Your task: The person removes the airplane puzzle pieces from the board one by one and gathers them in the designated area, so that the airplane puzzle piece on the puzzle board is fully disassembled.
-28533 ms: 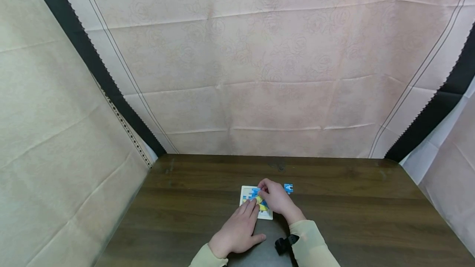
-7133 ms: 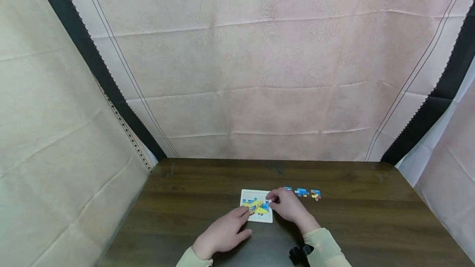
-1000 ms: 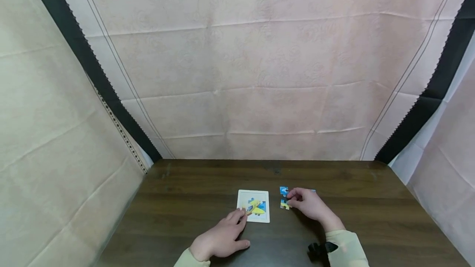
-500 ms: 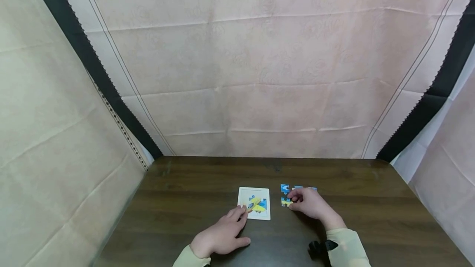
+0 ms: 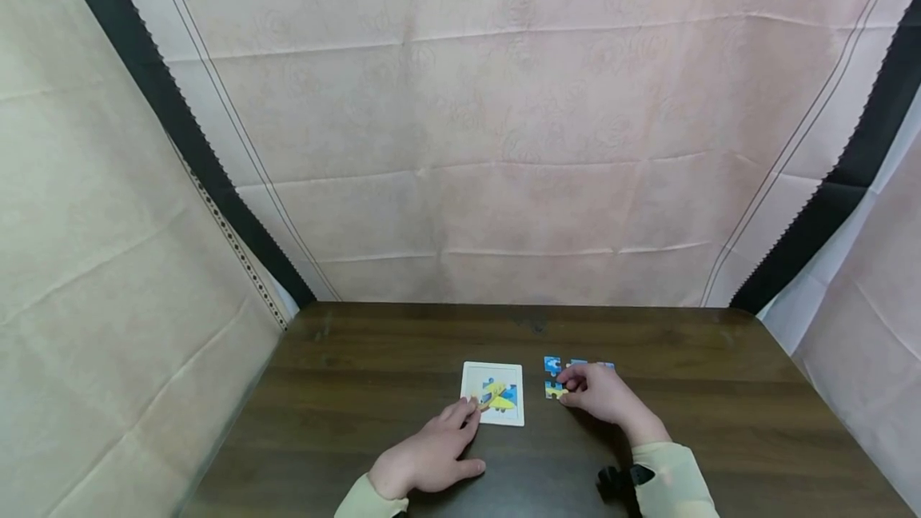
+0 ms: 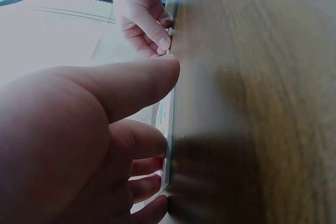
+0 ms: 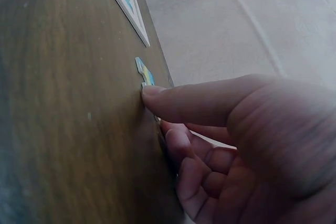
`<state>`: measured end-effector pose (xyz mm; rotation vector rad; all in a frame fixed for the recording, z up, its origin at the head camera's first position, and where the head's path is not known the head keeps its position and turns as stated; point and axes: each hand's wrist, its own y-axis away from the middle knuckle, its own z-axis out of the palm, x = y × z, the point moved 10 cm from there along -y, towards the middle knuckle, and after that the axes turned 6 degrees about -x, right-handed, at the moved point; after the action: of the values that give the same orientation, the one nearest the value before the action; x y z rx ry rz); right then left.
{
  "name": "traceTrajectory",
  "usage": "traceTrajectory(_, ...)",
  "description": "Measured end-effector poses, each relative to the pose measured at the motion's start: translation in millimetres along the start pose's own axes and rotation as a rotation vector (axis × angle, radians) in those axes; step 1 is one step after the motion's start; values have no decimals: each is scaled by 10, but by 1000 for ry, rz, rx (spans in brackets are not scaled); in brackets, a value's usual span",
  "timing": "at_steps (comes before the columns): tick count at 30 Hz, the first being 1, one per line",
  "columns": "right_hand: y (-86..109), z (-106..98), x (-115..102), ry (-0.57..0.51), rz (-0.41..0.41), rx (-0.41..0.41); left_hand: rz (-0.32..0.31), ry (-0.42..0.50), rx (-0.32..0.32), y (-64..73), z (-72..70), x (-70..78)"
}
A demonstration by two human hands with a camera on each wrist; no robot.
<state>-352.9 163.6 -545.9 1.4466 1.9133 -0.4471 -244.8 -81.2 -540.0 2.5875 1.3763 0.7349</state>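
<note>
A white-framed jigsaw puzzle board (image 5: 493, 374) lies on the table, with a yellow airplane on blue in its middle. My left hand (image 5: 432, 454) rests with relaxed fingers on the board's near left corner. Right of the board, my right hand (image 5: 608, 400) pinches a yellow-and-blue puzzle piece (image 5: 553, 391) down at the tabletop. In the right wrist view, the thumb lies along that puzzle piece's edge (image 7: 144, 71). Behind it is a blue puzzle piece (image 5: 552, 364). Past my right fingers, more blue pieces (image 5: 578, 362) show partly; my hand hides the rest of them.
The brown wooden table (image 5: 345, 406) ends at a far edge in front of a pale patterned cloth (image 5: 504, 142). Cloth walls also stand at both sides. A black strap mount (image 5: 617, 483) sits at my right wrist.
Earlier my right hand worked over the board, with fewer pieces beside it; now several lie at the right and less of the picture fills the frame. Over the last second both hands hold nearly still.
</note>
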Motion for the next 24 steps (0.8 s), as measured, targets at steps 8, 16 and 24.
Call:
traceTrajectory(8, -6, -2, -20, 3, -4, -11, 0, 3, -7, -7, 0, -15)
traceTrajectory(16, 9, -1, -37, -4, -16, -13, 5, 13, -5, 5, -8, -1)
traceTrajectory(24, 22, -10, -56, -4, -23, -10, 8, 8, -5, 2, -4, -3)
